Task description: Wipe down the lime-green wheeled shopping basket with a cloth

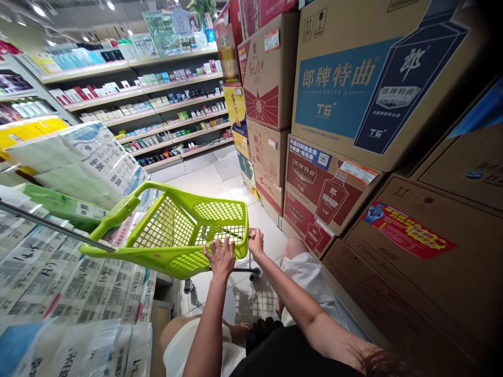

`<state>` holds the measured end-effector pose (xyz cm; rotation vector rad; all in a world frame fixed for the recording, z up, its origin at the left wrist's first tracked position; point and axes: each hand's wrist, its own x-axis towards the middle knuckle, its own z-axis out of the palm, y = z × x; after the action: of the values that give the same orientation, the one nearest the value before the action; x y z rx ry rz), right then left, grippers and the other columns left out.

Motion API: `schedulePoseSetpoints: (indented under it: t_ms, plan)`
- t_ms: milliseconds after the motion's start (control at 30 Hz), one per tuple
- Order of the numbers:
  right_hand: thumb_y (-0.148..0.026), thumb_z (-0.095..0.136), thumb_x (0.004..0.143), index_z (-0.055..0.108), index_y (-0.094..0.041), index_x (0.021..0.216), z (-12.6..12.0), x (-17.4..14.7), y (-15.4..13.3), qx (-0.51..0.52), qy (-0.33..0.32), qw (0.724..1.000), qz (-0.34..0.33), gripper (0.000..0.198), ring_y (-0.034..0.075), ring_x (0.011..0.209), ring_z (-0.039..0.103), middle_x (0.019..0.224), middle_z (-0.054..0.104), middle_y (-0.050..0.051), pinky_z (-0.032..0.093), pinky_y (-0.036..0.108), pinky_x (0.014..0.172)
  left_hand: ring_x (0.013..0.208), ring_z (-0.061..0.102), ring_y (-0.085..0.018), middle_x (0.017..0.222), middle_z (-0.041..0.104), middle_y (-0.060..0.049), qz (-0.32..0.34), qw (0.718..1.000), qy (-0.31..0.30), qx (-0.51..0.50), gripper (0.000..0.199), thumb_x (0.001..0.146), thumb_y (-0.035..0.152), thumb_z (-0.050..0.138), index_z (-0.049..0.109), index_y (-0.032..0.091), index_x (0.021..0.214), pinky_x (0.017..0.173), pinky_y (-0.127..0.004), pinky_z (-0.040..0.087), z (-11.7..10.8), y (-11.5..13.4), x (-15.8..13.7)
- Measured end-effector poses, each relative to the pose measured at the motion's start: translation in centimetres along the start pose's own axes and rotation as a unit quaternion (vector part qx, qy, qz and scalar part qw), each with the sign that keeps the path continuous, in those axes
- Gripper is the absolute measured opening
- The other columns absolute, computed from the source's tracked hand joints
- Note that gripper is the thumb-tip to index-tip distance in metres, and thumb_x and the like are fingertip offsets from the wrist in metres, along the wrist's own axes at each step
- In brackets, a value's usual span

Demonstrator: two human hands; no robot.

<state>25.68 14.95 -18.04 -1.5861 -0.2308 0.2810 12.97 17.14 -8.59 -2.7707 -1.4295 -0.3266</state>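
A lime-green plastic shopping cart [188, 195] with a lattice basket stands on the aisle floor in front of me, its basket bare in the visible part. My left hand [220, 257] is hooked over the near side rim, its fingers bent across the edge. At the cart's right end, my right hand [256, 242] is closed around the corner, with some fingertips hidden behind the plastic. A dark caster wheel [254, 273] shows below that corner. The cart's handle [118, 214] points left, close to the stacked packs.
Stacked cardboard liquor cartons [341, 78] wall off the right side. On the left, wrapped paper packs [78, 283] are piled against the cart. Shelves of small boxed goods [157, 104] cross the back, beyond pale floor tiles [196, 175].
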Motion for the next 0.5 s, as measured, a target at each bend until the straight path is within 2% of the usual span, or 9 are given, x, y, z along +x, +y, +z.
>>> schedulePoseSetpoints:
  t_ms: [100,167,267,367,433,500]
  plan:
    - [-0.016,0.057,0.071,0.061,-0.024,0.102,0.0,0.2,-1.6,0.015,-0.003,0.998,-0.055,0.032,0.019,0.096,0.058,0.107,0.061,0.005,0.045,0.029,0.092,0.127,0.045,-0.032,0.125,0.059,-0.014,-0.005,1.000,0.008,0.001,0.048,0.101,0.047,0.031,0.064,0.028,0.131,0.116,-0.063,0.019,0.0,0.6,-0.2]
    - [-0.017,0.056,0.073,0.060,-0.023,0.104,-0.1,0.3,-2.1,0.019,0.007,0.998,-0.067,0.032,0.019,0.101,0.058,0.110,0.061,0.006,0.045,0.029,0.094,0.126,0.047,-0.032,0.123,0.061,-0.013,-0.002,1.000,0.014,-0.003,0.047,0.101,0.047,0.032,0.064,0.029,0.130,0.117,-0.063,0.017,-0.1,0.8,-0.2]
    - [-0.020,0.057,0.071,0.059,-0.022,0.094,-0.7,0.5,-1.4,0.014,0.017,0.999,-0.037,0.024,0.018,0.089,0.058,0.095,0.063,0.003,0.046,0.027,0.083,0.121,0.050,-0.029,0.120,0.063,-0.010,0.020,0.999,0.014,-0.025,0.043,0.101,0.045,0.036,0.065,0.031,0.129,0.118,-0.057,0.019,-0.3,0.1,0.1]
    - [-0.023,0.057,0.070,0.056,-0.022,0.082,-1.1,0.8,-0.2,0.011,0.006,1.000,-0.026,0.013,0.016,0.071,0.054,0.073,0.059,-0.003,0.044,0.024,0.068,0.125,0.048,-0.029,0.126,0.062,-0.011,-0.002,0.998,0.045,-0.039,0.040,0.100,0.044,0.039,0.071,0.030,0.121,0.120,-0.053,0.019,-0.3,-1.7,0.6]
    - [-0.024,0.056,0.071,0.056,-0.022,0.081,-1.0,1.0,0.0,0.012,-0.001,0.999,-0.029,0.010,0.015,0.066,0.052,0.068,0.058,-0.004,0.042,0.023,0.064,0.130,0.044,-0.030,0.129,0.061,-0.010,-0.018,0.998,0.060,-0.032,0.040,0.100,0.045,0.039,0.072,0.029,0.118,0.121,-0.054,0.015,-0.2,-2.8,0.8]
    - [-0.025,0.055,0.072,0.058,-0.021,0.085,-0.8,1.4,-0.2,0.013,-0.004,0.999,-0.036,0.014,0.014,0.068,0.053,0.074,0.061,-0.002,0.043,0.022,0.065,0.126,0.047,-0.029,0.125,0.064,-0.009,-0.012,0.998,0.054,-0.013,0.041,0.101,0.047,0.039,0.071,0.030,0.120,0.121,-0.056,0.012,-0.1,-3.4,0.9]
